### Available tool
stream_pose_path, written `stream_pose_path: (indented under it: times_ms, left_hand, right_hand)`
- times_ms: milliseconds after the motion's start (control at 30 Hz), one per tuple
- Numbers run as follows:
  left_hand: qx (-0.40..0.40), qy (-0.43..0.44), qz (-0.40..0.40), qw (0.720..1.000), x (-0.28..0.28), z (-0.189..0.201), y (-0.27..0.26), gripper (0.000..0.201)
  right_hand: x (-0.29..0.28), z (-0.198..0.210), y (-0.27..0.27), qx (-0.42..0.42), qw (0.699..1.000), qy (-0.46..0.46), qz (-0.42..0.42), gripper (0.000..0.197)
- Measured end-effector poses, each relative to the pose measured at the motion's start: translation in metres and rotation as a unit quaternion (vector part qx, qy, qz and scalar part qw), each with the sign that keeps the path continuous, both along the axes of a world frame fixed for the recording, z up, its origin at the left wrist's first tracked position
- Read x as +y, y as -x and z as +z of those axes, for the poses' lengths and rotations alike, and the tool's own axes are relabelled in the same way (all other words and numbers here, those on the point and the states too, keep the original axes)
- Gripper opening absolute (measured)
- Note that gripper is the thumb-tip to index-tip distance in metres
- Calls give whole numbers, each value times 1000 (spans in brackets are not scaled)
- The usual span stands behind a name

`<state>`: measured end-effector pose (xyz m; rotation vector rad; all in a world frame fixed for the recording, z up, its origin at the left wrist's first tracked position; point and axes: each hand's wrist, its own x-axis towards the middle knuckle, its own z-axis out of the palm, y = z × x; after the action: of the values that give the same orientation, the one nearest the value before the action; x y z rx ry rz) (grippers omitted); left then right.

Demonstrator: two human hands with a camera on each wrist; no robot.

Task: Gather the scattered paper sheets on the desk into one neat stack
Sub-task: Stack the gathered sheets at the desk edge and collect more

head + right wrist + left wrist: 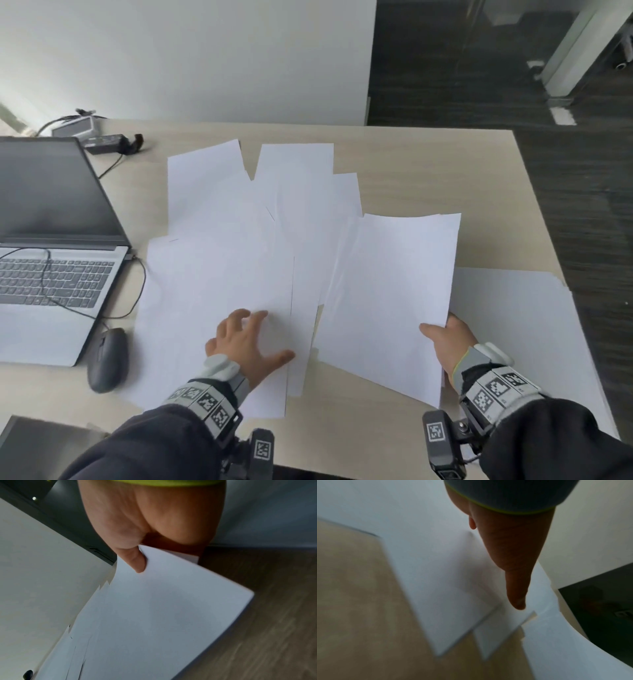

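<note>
Several white paper sheets (239, 219) lie fanned and overlapping across the middle of the beige desk (428, 164). My left hand (246, 339) rests on the nearest sheet with fingers spread and bent at the tips, thumb out to the right (516, 588). My right hand (445, 337) pinches the near right corner of a small bundle of sheets (387, 291), thumb on top (135, 561), the bundle raised off the desk (154, 615). More white sheets (520, 325) lie under it at the desk's right edge.
An open laptop (51, 240) stands at the left with a thin cable over its keyboard. A dark mouse (108, 359) lies beside my left hand. A power adapter (102, 140) and a small grey box (75, 125) sit at the back left. Dark floor lies past the right edge.
</note>
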<state>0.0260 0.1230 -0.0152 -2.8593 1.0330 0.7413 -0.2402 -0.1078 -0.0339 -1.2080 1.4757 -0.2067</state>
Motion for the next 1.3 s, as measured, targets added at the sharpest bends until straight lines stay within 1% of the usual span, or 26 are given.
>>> stream_pose_path:
  times_ms: [133,267,333,433,533,600,700,800,867,900,933,1000,1100,1200,1300]
  left_hand:
    - [-14,-17,3,1000,31,-4,14,117]
    - [12,-56,-28,998,39,-9,24,138]
    - [25,-66,-44,997,42,-9,23,142]
    - [34,-59,-50,996,46,-10,18,140]
    - [43,-38,-50,997,47,-10,13,131]
    - [49,-11,-33,998,48,-7,9,120]
    - [47,65,38,996,49,-9,1,95]
    - [50,143,120,981,43,-5,-1,66]
    - [55,195,141,969,32,9,4,42]
    - [63,223,145,962,27,17,8,36]
    - [74,247,143,955,21,23,12,37]
    - [100,275,120,949,10,29,21,56]
    - [115,251,25,961,-10,24,38,80]
    - [119,160,-69,977,-31,21,60,93]
    - [138,74,-150,976,-47,16,81,97]
  right_hand:
    - [3,-2,-8,-9,1000,6,-6,10]
    - [7,2,-13,-19,1000,16,0,11]
    - [7,2,-15,-24,1000,19,2,13]
    - [4,2,-13,-33,999,27,3,13]
    - [4,5,-9,-55,998,38,13,20]
    - [3,8,-6,-74,996,43,7,23]
    - [1,9,-6,-93,995,35,0,25]
    - [3,5,-9,-90,996,13,24,26]
    - [7,3,-14,-79,995,2,57,23]
    - [10,2,-15,-71,995,-2,72,22]
    - [13,0,-17,-67,994,-3,87,21]
    - [20,-4,-19,-61,993,-9,101,23]
    - [27,-6,-21,-61,992,-17,106,26]
    - [35,-4,-23,-68,992,-40,100,28]
    - [40,10,-24,-77,992,-55,81,41]
